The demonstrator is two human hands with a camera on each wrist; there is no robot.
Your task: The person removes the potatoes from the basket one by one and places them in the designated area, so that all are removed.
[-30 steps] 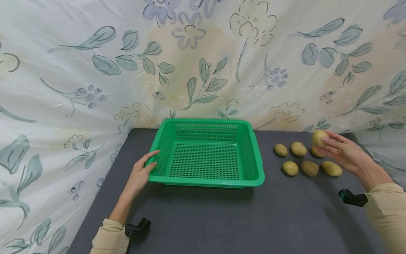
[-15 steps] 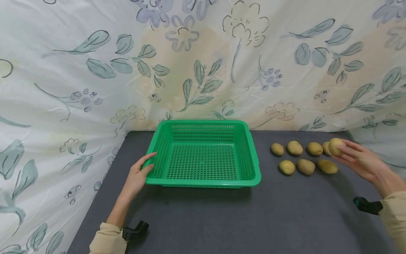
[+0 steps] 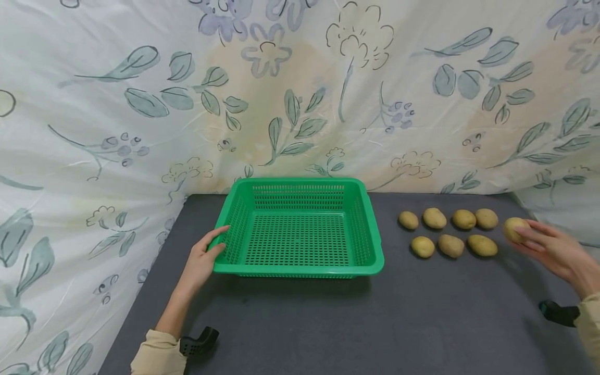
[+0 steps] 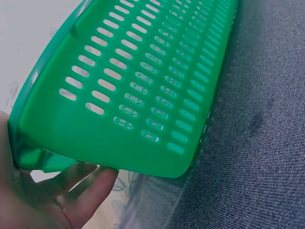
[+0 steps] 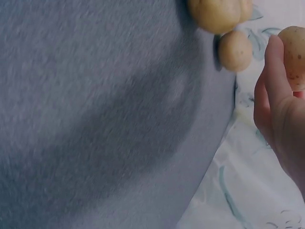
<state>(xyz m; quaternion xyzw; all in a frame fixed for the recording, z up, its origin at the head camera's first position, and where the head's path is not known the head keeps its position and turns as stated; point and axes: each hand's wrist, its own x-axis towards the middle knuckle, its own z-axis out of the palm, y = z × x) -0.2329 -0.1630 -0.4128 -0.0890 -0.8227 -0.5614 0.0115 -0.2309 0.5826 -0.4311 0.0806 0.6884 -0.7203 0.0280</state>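
My left hand [image 3: 200, 263] grips the left rim of a green plastic basket [image 3: 300, 270], rectangular with slotted walls; nothing lies inside it. In the left wrist view, the fingers [image 4: 93, 195] curl round the basket's end wall [image 4: 157, 157]. Far to the right, my right hand [image 3: 558, 255] holds a round yellow-brown potato [image 3: 514, 229] between thumb and fingers, raised above the table. The right wrist view shows this potato [image 5: 296, 57], speckled, partly cut off by the frame. Left of that hand, several potatoes [image 3: 451, 246] lie in two rows.
A dark grey cloth-covered table [image 3: 300, 328] carries everything. Behind and to the left hangs a pale curtain [image 3: 300, 78] printed with leaves and flowers. The back row's rightmost potato [image 3: 486, 219] lies nearest to the held one.
My right hand has moved right and slightly down with the potato, away from over the back row, uncovering the potatoes there. The left hand stays on the basket; the view has shifted slightly.
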